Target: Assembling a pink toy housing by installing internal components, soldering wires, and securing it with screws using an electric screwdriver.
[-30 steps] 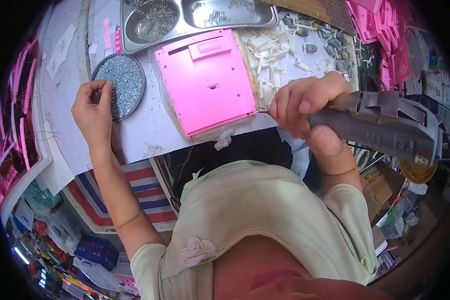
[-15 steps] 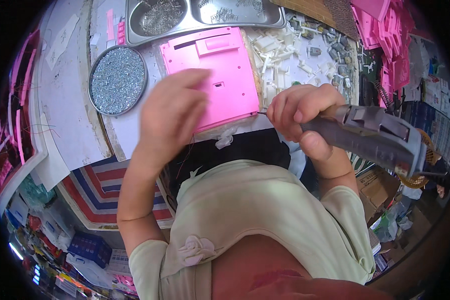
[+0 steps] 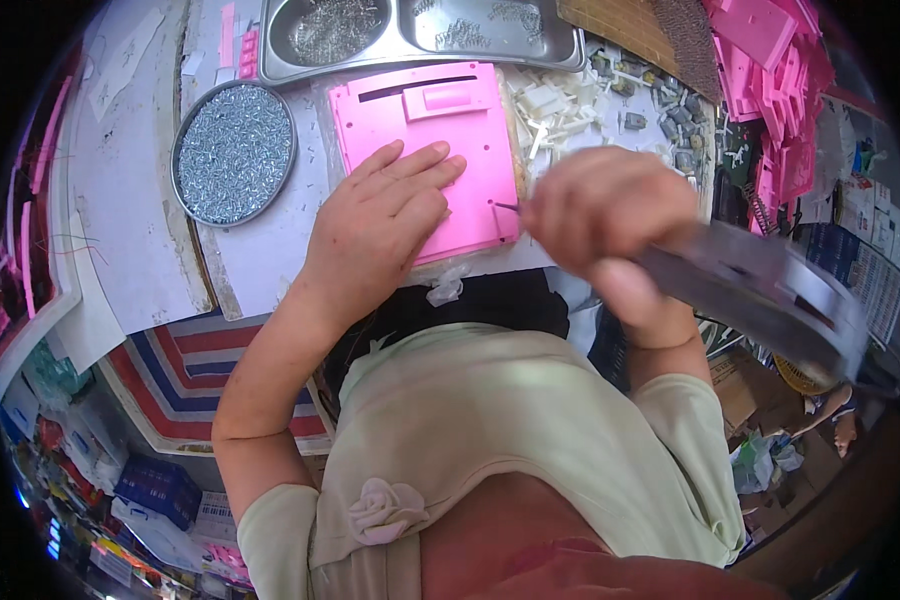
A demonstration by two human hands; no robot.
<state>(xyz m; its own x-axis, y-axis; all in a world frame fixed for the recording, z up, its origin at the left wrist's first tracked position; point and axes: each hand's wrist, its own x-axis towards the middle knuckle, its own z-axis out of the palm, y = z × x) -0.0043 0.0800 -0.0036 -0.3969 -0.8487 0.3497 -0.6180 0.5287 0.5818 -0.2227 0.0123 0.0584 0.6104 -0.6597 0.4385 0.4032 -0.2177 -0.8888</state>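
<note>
A flat pink plastic panel (image 3: 478, 180) with a slot and several small holes lies before me on a clear plastic bag (image 3: 446, 287). My left hand (image 3: 380, 222) rests on its left part, palm down, fingers stretched, covering the middle. My right hand (image 3: 610, 208), smeared by motion, is wrapped round a grey electric screwdriver (image 3: 770, 295), held nearly level with its body out to the right. Its thin bit points left over the panel's right side, the tip close to a hole near the lower right corner. Whether the tip touches the panel, I cannot tell.
Left of the panel stands a round dish (image 3: 175, 165) of small silvery screws (image 3: 235, 150). A steel tray (image 3: 394, 25) with springs stands behind. White plastic pieces (image 3: 550, 98) and small grey parts (image 3: 676, 128) lie loose to the right. Pink parts (image 3: 770, 65) are heaped at far right.
My left hand has come down from above the panel and now lies on it. The screwdriver bit has shifted from the panel's lower right corner to the hole just above it.
</note>
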